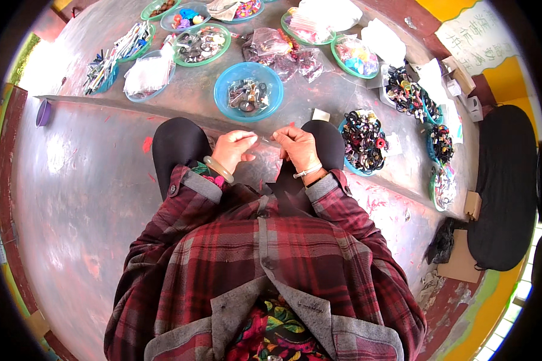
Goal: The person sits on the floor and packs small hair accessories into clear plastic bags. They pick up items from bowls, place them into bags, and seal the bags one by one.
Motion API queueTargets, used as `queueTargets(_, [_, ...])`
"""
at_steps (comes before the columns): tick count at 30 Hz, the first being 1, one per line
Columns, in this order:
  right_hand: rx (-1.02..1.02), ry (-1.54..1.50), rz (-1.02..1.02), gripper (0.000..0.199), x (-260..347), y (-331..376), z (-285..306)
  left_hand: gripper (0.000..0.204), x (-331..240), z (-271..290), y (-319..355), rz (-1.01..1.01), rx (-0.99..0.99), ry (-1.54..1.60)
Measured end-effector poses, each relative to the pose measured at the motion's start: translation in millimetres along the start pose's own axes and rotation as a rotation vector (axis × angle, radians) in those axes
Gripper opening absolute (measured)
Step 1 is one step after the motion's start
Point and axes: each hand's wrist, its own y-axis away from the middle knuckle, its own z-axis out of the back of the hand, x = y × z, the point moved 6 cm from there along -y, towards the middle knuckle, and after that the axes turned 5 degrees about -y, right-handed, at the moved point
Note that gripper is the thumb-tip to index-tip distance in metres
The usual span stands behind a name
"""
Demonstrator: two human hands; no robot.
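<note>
A clear plastic bag [265,167] hangs in front of the lap, between the two hands and between the left knee [177,144] and right knee [330,141]. The right hand [296,147] pinches its upper right part between thumb and finger; the left hand [235,148] is curled at its upper left, fingertips near those of the right, though whether they are closed on the bag is too small to tell. The near edge of a grey ledge [310,96] slants across just beyond the knees. A blue basin [219,96] of small dark and shiny pieces [248,96] stands near that edge, so space ahead of the hands is short. On the right, a blue basin heaped with dark hair ties [364,138] sits close by the right knee, making that side tight. Leftward the room is wider, with grey floor [90,180] stretching to a purple bowl [43,112]. The bag is thin, see-through and roughly rectangular, slightly glossy, its outline faint against the dark clothing behind.
</note>
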Motion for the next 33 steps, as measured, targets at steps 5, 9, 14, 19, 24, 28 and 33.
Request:
queueTargets(5, [0.109,-0.133,-0.071,0.017,4.1,5.5,-7.8,0.021,-7.9,-4.1,4.0,-0.035,0.064,0.187])
queueTargets(9, [0.208,-0.071,-0.155,0.023,-5.3,3.1,-4.1,0.021,-9.2,-3.8,2.9,-0.112,0.068,0.185])
queueTargets(14, [0.235,-0.246,-0.21,0.024,2.2,7.3,-6.5,0.021,-11.6,-7.6,4.1,-0.192,0.145,0.089])
queueTargets(19, [0.276,-0.152,-0.239,0.025,-2.4,5.8,-2.0,0.022,-20.6,-10.6,10.7,-0.209,0.157,-0.103])
queueTargets(24, [0.299,-0.173,-0.239,0.029,1.7,6.8,-4.8,0.023,-24.0,-11.6,13.3,-0.281,0.149,-0.116])
queueTargets(28, [0.355,-0.269,-0.183,0.032,7.2,7.5,-8.1,0.022,-20.5,-8.4,11.6,-0.242,0.155,-0.044])
queueTargets(33, [0.394,-0.21,-0.202,0.035,13.1,12.4,-13.6,0.021,-18.8,-4.9,9.0,-0.199,0.163,0.143])
